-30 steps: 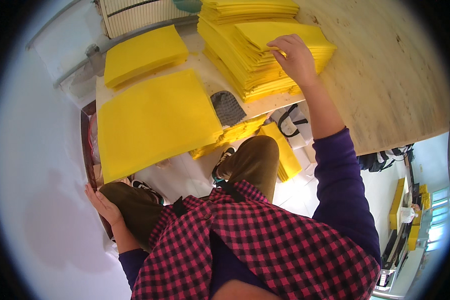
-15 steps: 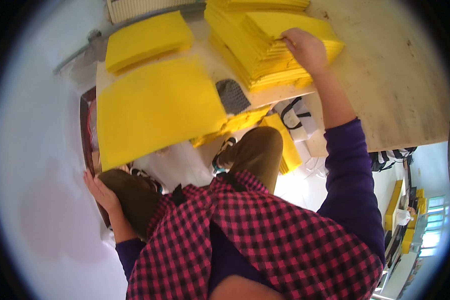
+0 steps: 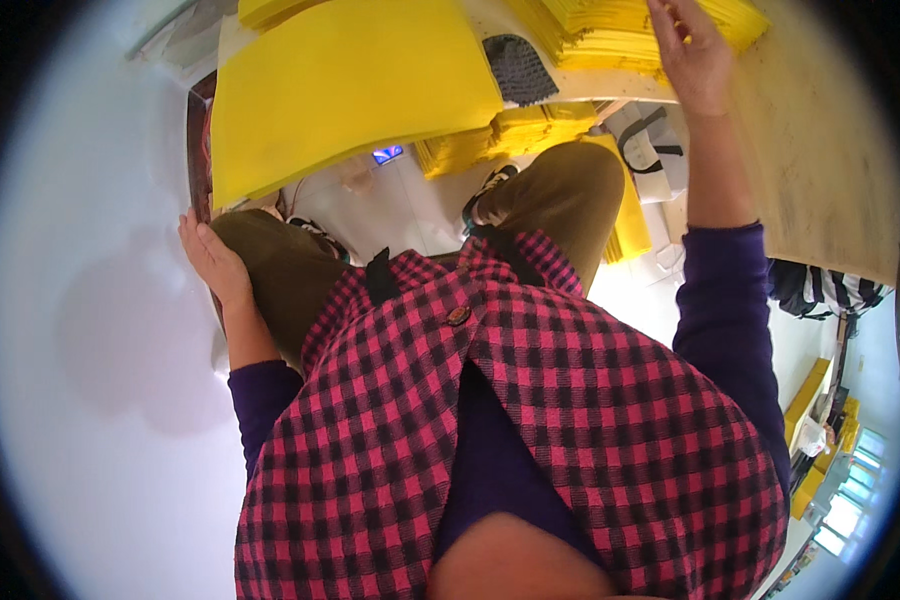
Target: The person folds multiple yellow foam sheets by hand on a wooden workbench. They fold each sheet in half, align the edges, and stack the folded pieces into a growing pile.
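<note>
A large yellow sheet (image 3: pixel 350 95) lies flat on the table, its near edge hanging over my legs. My left hand (image 3: pixel 213 262) is open beside my left thigh, with its fingertips just below the sheet's near left corner. My right hand (image 3: pixel 692 60) reaches to the front of a tall stack of yellow sheets (image 3: pixel 610 50). Its thumb and fingers look apart, with nothing visible held between them; the tips come up to the top border of the picture. Between the sheet and the stack lies a dark grey knitted piece (image 3: pixel 520 70).
Under the table are more folded yellow pieces (image 3: pixel 540 130) and a white bag with black straps (image 3: pixel 650 150). A lit screen (image 3: pixel 387 154) shows below the sheet's edge. A white wall (image 3: pixel 90 300) stands close on my left. A black-and-white bag (image 3: pixel 830 290) is at the right.
The view has tilted, so the table and the stacks sit higher in the picture. My right hand's fingers have come apart from their pinch at the stack's corner. My left hand remains beside the thigh.
</note>
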